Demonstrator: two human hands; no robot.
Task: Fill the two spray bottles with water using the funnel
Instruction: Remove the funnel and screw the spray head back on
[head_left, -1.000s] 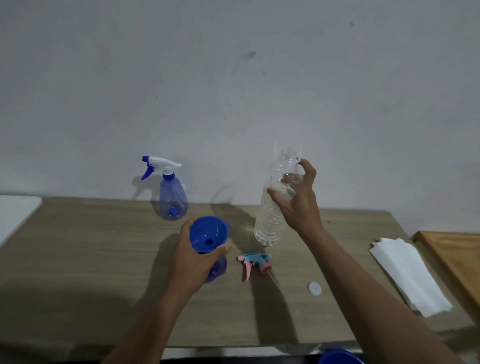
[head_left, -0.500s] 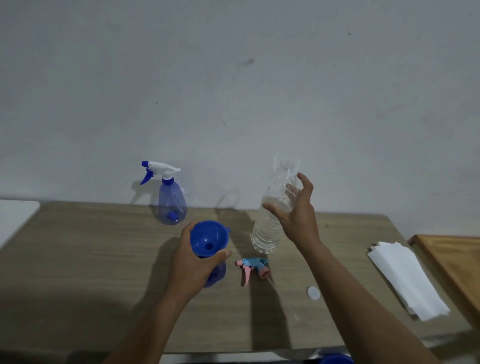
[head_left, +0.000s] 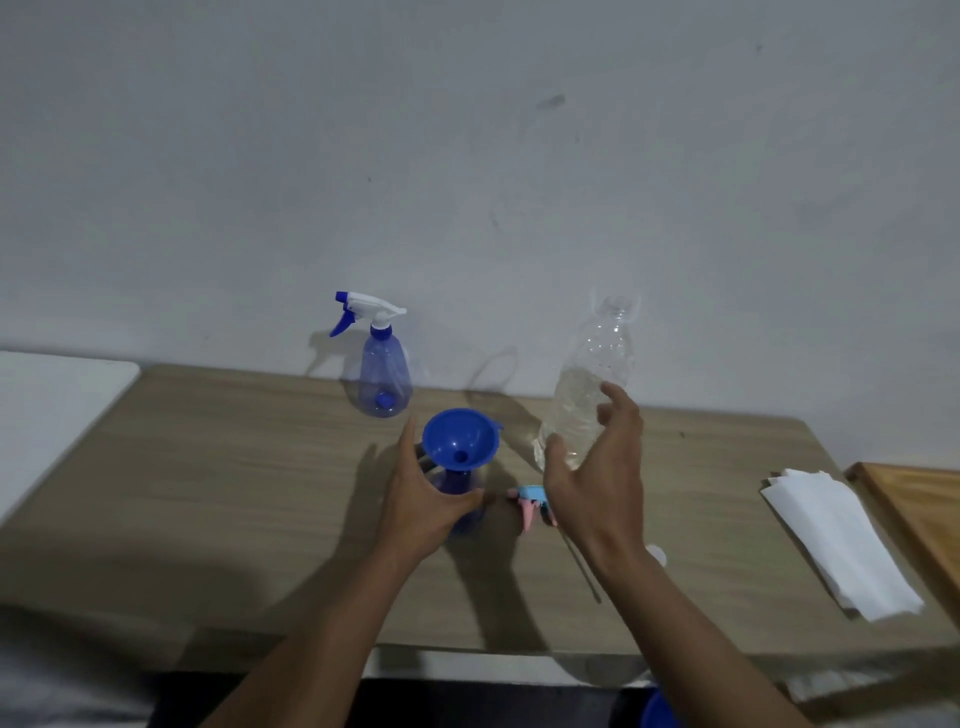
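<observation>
A blue funnel (head_left: 460, 441) sits in the neck of an uncapped blue spray bottle (head_left: 461, 486) at the middle of the wooden table (head_left: 234, 493). My left hand (head_left: 421, 514) cups that bottle's body, thumb across its front. A clear water bottle (head_left: 592, 395), open and partly full, stands upright just right of it. My right hand (head_left: 597, 483) hovers in front of it with fingers spread, holding nothing. A pink and blue sprayer head (head_left: 530, 501) lies between the two hands. A second blue spray bottle (head_left: 384, 374), with a white trigger, stands by the wall.
A small white cap (head_left: 658, 553) lies on the table behind my right wrist. A stack of white napkins (head_left: 836, 540) lies at the right, next to a wooden board (head_left: 924, 514). A white surface (head_left: 52, 410) adjoins the table's left end.
My right hand has set the water bottle upright on the table and let go. My left hand slid down from the funnel to the spray bottle's body.
</observation>
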